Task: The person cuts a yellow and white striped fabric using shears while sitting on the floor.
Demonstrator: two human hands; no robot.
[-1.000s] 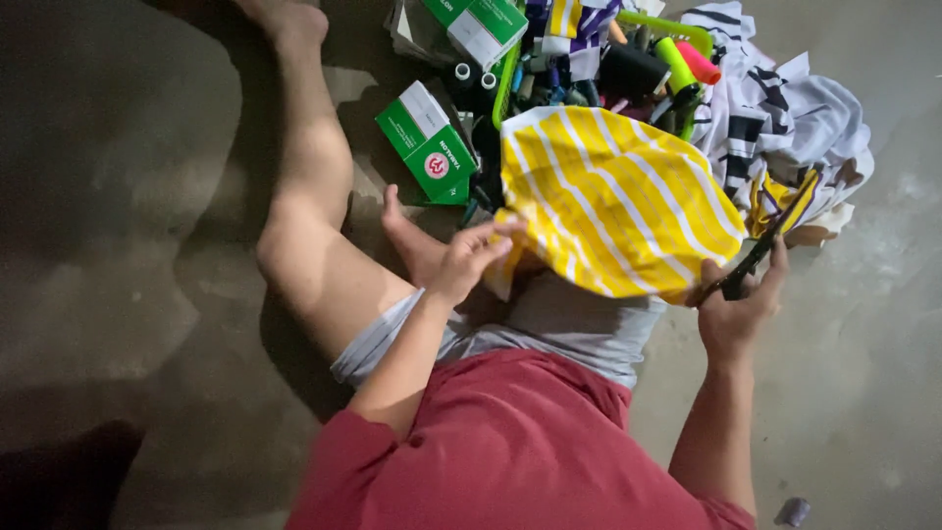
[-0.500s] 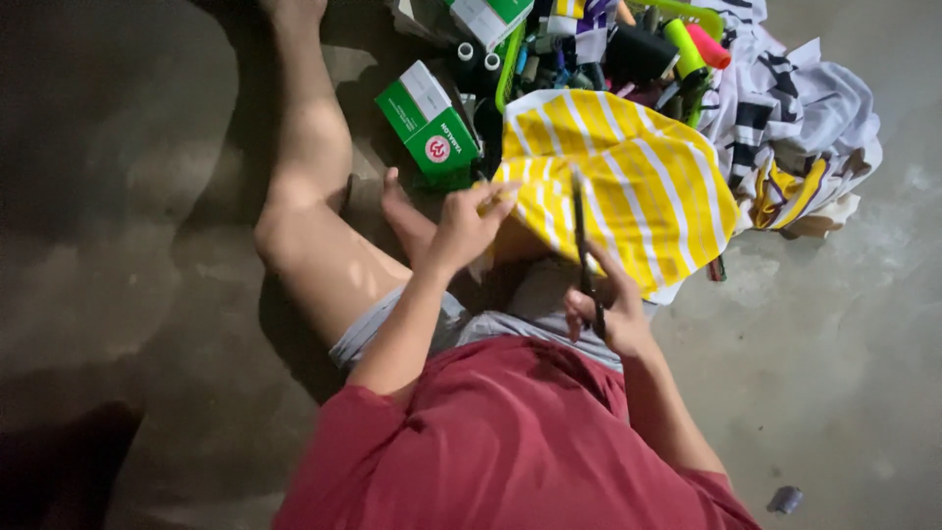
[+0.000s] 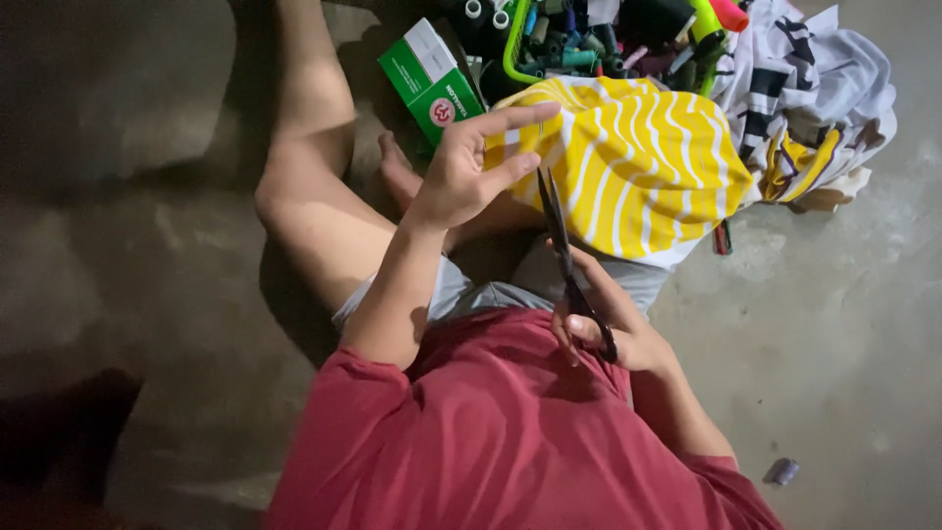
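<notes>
**Yellow striped cloth under the scissors**

Yellow cloth with white wavy stripes, soft and thin point(image 3: 638, 167), lies bunched over the lap of a person in a red shirt who sits on a grey concrete floor point(image 3: 844, 334). The left hand point(image 3: 469, 172) has its fingers spread and long, and the fingertips rest on the near left edge of this cloth. The right hand point(image 3: 603, 329) is closed around the handles of a pair of dark metal scissors point(image 3: 561, 245); the blades point up toward the cloth and stand almost together, with the tips just at its edge.

I judge that the cloth is light and limp, so it will fold and slide when it is not held tight. A good place to hold seems to be the edge near the blades, flat under the fingers. The scissors are stiff and sharp, and are safely held only by the handles.

Beyond the knee stands a green and white cardboard box point(image 3: 432, 79), closed, so what is in it I cannot tell. Beside it a green plastic basket point(image 3: 512, 54) holds spools of thread in dark colours. A white garment with black and yellow bands point(image 3: 814, 108) lies crumpled to the right, touching the yellow cloth.
</notes>
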